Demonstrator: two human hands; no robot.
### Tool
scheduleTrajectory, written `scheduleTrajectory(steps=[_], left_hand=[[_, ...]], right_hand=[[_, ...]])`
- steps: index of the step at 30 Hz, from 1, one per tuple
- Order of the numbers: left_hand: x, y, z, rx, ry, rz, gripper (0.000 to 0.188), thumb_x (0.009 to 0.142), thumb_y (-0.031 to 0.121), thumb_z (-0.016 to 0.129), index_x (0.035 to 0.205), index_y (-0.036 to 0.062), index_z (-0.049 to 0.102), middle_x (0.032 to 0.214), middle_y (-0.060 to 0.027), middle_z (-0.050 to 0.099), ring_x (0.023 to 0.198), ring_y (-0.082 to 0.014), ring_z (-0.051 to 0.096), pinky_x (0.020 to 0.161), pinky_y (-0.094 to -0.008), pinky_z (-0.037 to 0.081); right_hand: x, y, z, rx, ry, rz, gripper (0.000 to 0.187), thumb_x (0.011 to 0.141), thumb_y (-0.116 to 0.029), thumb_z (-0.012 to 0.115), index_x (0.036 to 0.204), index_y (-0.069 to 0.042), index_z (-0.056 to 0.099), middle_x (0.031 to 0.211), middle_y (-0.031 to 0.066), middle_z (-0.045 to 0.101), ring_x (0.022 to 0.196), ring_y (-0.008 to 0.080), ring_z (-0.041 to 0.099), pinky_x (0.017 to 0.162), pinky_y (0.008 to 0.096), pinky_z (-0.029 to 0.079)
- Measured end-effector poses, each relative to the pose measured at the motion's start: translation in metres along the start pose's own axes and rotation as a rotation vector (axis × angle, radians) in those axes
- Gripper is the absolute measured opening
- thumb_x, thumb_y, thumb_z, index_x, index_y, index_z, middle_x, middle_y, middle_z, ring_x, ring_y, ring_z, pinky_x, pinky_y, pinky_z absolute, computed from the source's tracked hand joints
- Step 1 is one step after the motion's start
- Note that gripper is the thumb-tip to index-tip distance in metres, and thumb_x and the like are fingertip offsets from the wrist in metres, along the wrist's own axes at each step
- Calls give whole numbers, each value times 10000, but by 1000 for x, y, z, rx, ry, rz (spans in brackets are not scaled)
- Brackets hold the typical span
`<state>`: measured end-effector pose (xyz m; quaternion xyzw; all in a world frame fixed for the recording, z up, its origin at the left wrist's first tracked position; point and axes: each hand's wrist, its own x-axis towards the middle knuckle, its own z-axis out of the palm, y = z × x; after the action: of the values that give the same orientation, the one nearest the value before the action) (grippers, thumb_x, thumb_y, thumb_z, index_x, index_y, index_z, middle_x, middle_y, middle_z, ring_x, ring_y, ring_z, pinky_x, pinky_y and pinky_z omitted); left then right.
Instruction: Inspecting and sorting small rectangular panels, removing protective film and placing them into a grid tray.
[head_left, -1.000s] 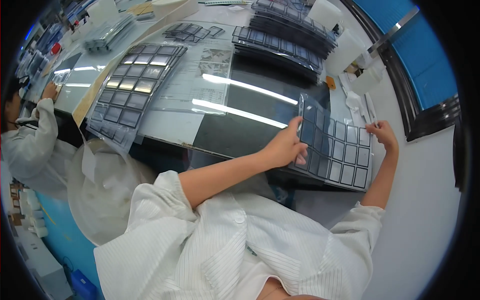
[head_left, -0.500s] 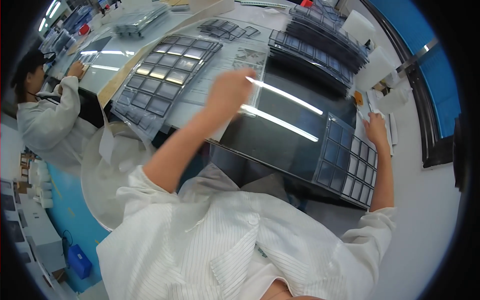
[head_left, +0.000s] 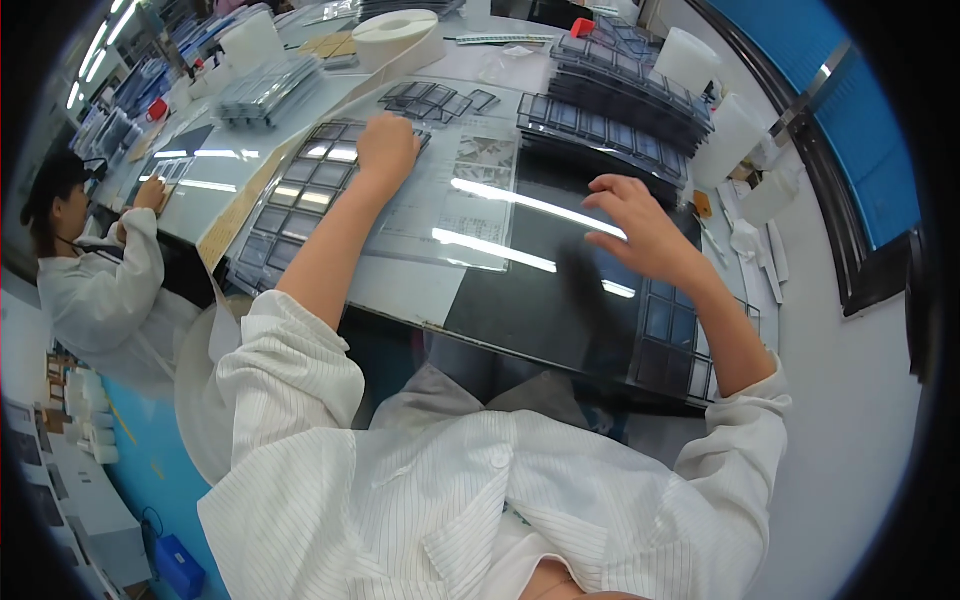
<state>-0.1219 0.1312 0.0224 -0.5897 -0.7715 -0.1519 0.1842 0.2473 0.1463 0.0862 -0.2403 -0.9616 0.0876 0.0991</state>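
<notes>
Holding, in the head view, the left hand curled at the far end of the gridded sheets, left of the dark mat, with fingertips hidden; cannot tell whether gripping anything. Holding the right hand half-open and seemingly empty over the dark mat. Best to lift gridded sheets evenly by their edges, keeping fingers off the glossy panes to avoid smudging.

Wide head-worn fisheye, upright, looking down and forward from above. White pinstriped cloth shirt nearest; bare left hand and bare right hand mid-range; glossy black-and-white flat table beyond; smooth blue floor farther, lower left.
</notes>
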Motion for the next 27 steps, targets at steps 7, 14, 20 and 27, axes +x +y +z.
scheduleTrajectory(steps=[7,14,20,27], left_hand=[[4,6,5,73,47,16,204,791,239,686,820,37,699,919,-111,647,918,-297,623,744,-399,538],[7,4,11,123,62,75,116,803,150,639,780,43,679,924,-113,640,880,-294,623,716,-401,540],[15,1,-35,54,314,-16,97,816,131,618,767,49,635,825,-121,615,836,-292,626,681,-402,528],[-53,34,-143,-434,445,151,102,771,106,661,757,55,574,812,-97,578,746,-299,582,637,-404,458]], right_hand=[[-7,-5,-2,84,-42,6,351,829,-148,692,1147,-67,570,1317,129,449,1258,316,386,1042,397,354],[-13,-4,1,121,-82,-5,338,840,-163,689,1141,-70,570,1329,129,437,1267,314,379,1042,391,352],[-10,-22,-4,266,-129,-17,302,869,-189,670,1132,-72,578,1319,120,447,1259,299,393,1037,380,355],[20,-17,12,794,-295,35,376,960,-348,533,1178,-45,580,1195,119,571,1102,256,546,981,362,422]])
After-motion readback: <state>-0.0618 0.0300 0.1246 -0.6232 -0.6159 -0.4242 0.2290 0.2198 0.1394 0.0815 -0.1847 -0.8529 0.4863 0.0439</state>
